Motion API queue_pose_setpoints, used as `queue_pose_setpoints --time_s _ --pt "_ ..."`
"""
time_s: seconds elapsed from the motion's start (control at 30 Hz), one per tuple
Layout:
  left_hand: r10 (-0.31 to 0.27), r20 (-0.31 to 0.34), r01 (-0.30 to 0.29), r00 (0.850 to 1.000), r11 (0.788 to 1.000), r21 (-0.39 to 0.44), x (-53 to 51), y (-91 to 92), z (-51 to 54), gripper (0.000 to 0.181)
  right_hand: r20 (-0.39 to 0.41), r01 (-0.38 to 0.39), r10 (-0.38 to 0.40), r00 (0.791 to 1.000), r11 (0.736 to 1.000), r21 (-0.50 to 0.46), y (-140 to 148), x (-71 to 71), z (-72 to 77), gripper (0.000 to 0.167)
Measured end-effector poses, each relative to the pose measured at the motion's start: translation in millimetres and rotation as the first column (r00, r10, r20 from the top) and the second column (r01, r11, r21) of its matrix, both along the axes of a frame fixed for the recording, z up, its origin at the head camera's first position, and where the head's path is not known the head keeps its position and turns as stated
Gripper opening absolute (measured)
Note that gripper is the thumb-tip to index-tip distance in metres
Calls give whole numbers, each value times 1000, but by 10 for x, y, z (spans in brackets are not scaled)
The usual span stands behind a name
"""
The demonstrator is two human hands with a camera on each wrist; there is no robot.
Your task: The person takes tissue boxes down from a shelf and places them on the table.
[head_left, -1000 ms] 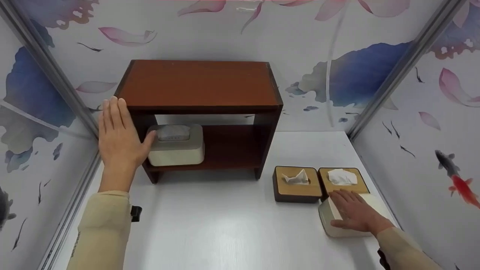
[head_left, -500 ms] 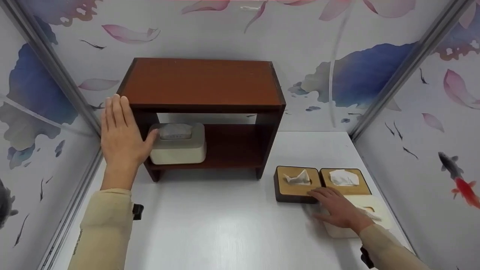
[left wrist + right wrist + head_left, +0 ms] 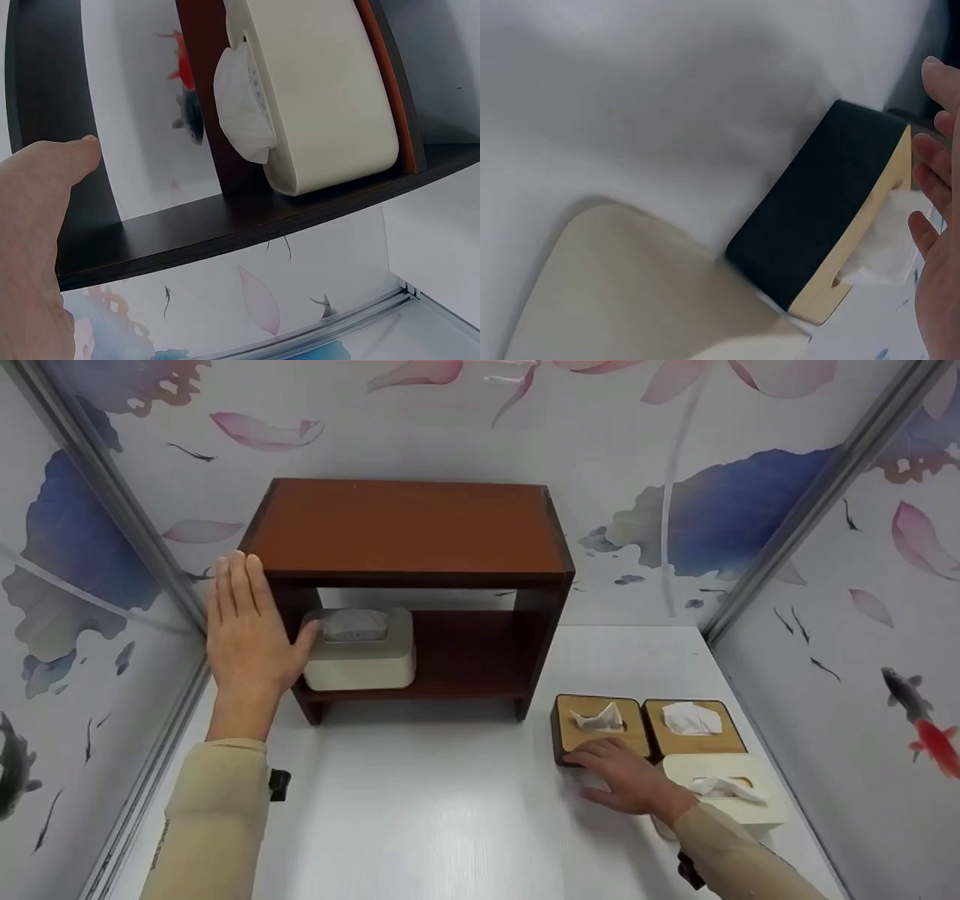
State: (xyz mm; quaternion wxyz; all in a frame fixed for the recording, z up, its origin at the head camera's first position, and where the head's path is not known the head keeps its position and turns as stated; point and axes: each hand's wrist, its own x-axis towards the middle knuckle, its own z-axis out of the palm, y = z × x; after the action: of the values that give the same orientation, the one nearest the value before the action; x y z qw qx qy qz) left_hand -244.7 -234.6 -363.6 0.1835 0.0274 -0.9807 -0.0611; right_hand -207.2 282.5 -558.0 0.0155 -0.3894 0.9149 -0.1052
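My left hand [image 3: 251,645] lies flat along the left side of a brown wooden shelf [image 3: 409,529], fingers straight and thumb spread toward the front. On the shelf's lower board, at its left end, sits a cream tissue box [image 3: 360,669], also seen in the left wrist view as a cream tissue box [image 3: 322,90] with white tissue. My right hand [image 3: 626,780], its fingers loosely extended, is over the front edge of a dark tissue box with a wooden lid [image 3: 635,733]; contact cannot be told. The right wrist view shows the dark tissue box [image 3: 817,202] beside that hand.
A second dark, wooden-lidded tissue box [image 3: 720,742] stands to the right of the first. In front of it is a cream tissue box [image 3: 682,769] with a tissue sticking out. Patterned walls enclose the white table [image 3: 435,810] at the back and sides.
My right hand has moved left, off the cream tissue box at the right, to the front of the left dark tissue box. My left hand stays against the shelf.
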Motion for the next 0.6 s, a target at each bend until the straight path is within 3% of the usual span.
queue_pose_setpoints --time_s 0.3,0.6 --pt "-1 7 1 1000 1000 4 -1 -1 -5 105 -21 -105 105 994 994 -1 -447 -72 10 40" --pt "1 -3 -1 1000 1000 8 -4 -3 -7 106 -119 -223 216 969 973 -56 -951 -149 30 37"
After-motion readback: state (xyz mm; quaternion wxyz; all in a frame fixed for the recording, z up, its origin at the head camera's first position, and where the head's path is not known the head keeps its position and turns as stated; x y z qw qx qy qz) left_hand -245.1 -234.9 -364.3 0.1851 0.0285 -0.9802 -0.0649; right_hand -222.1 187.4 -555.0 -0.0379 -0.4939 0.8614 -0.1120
